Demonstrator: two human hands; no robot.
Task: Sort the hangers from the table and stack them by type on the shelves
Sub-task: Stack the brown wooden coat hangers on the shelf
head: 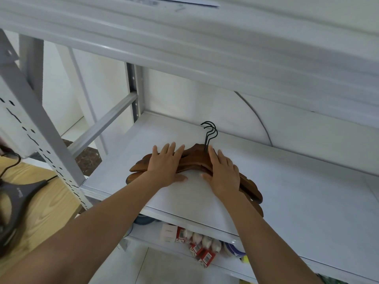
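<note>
Reaching up from the bottom edge of the frame with two bare forearms, both heading for the centre. Pressing the left hand flat on the left arm of a stack of brown wooden hangers, fingers straight and spread, grasping nothing, thumb lying on the white board below. Laying the right hand just as flat and released on the stack's right arm, thumb pointing inward on the board.

Lying at the centre of the frame, on the middle shelf of a grey metal rack, with three black wire hooks bunching together and pointing toward the back wall. Carrying nothing else in view on that board.

Showing, at lower centre beneath it, a lower shelf holding a small white box beside a cluster of red-and-white packets; further items to their right too blurred to tell.

Bearing dark grey hangers at the left edge, on a light wooden table. Crossing the top of the frame as a blurred upper shelf.
</note>
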